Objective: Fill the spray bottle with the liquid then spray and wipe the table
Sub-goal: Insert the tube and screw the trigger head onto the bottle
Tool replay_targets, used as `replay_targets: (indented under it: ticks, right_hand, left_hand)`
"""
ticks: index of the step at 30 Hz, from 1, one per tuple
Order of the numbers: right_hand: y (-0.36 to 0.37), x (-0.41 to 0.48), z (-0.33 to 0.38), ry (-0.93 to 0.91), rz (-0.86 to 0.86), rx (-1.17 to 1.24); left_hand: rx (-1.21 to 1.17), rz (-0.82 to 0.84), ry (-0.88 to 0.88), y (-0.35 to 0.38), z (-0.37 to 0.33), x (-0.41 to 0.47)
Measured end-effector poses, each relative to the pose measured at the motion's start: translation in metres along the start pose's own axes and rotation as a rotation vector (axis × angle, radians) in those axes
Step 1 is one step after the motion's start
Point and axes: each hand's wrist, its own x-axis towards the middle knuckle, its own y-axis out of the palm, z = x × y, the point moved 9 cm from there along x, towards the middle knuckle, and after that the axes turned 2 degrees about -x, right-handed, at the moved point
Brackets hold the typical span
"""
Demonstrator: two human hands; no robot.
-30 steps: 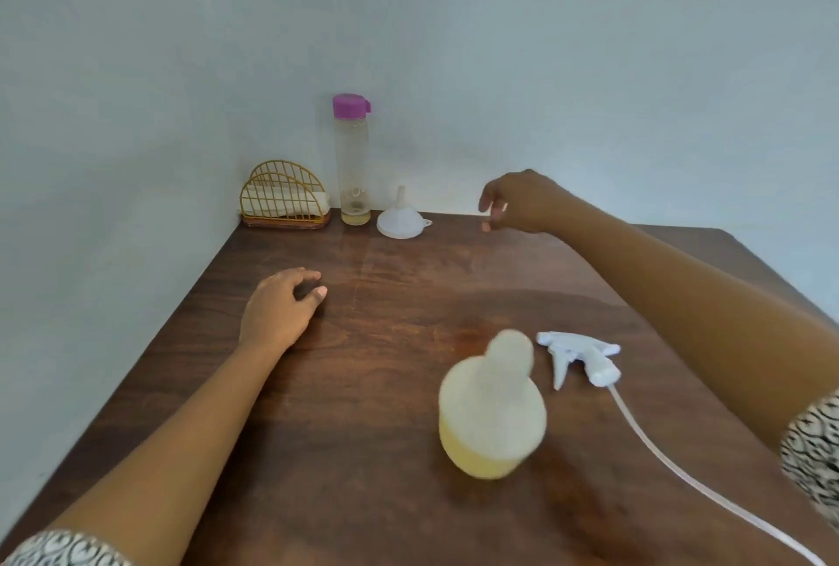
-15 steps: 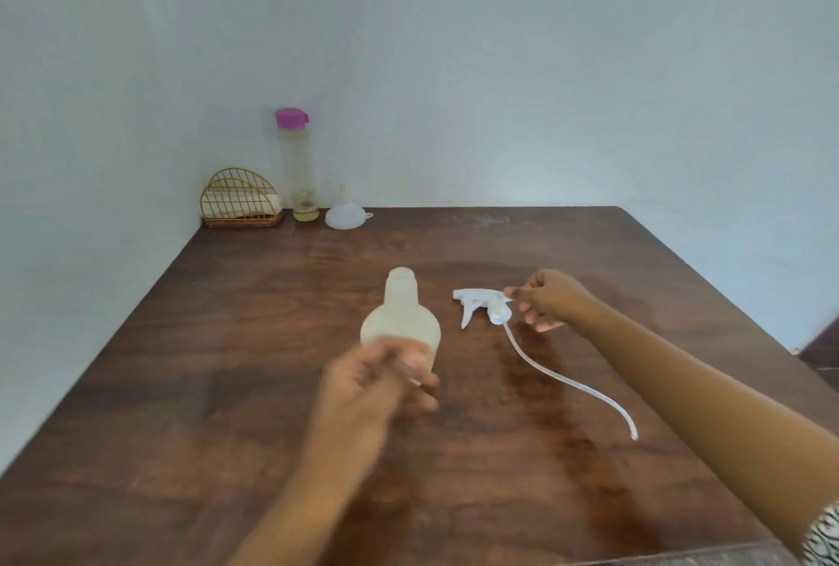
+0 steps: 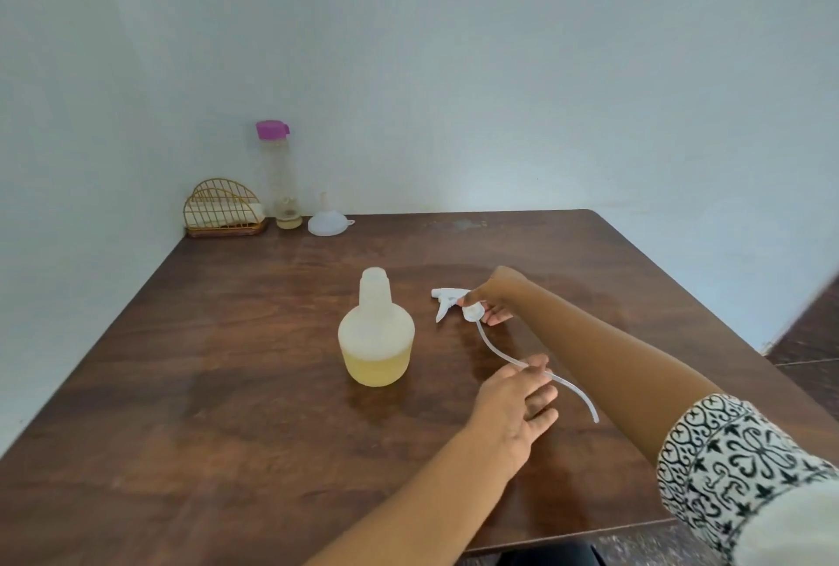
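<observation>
Right hand (image 3: 492, 297) hid most of the trigger head (image 3: 447, 297) collar; I could not tell whether the head was clear of the tabletop (image 3: 227, 384). Right fingers were curled round that collar. Left hand (image 3: 513, 402), nearer me, pinched the dip tube (image 3: 489, 344) partway along, other fingers loosely spread. Spray bottle (image 3: 377, 329), neck open, part-filled with yellow liquid (image 3: 377, 368), stood left of both hands. Beyond them, by the white wall (image 3: 499, 89): funnel (image 3: 328, 221), purple-capped bottle (image 3: 282, 175), wire holder (image 3: 224, 208).
</observation>
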Motion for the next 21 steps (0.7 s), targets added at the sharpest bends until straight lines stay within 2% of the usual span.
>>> replay_targets:
  ticks: [4, 8, 15, 21]
  right_hand:
    - [0.0, -0.004, -0.001, 0.066, 0.082, 0.141]
    - [-0.014, -0.013, 0.011, 0.039, 0.162, 0.38]
    - [-0.05, -0.048, 0.067, -0.223, 0.234, 0.992]
    - [-0.075, -0.077, 0.112, -0.4, 0.142, 1.228]
  left_hand:
    - [-0.026, 0.015, 0.049, -0.001, -0.009, -0.009]
    - [0.062, 0.054, 0.177, -0.017, -0.043, -0.046]
    - [0.176, 0.123, 0.53, -0.02, -0.169, -0.115]
    - [0.282, 0.063, 0.731, -0.03, -0.266, -0.123]
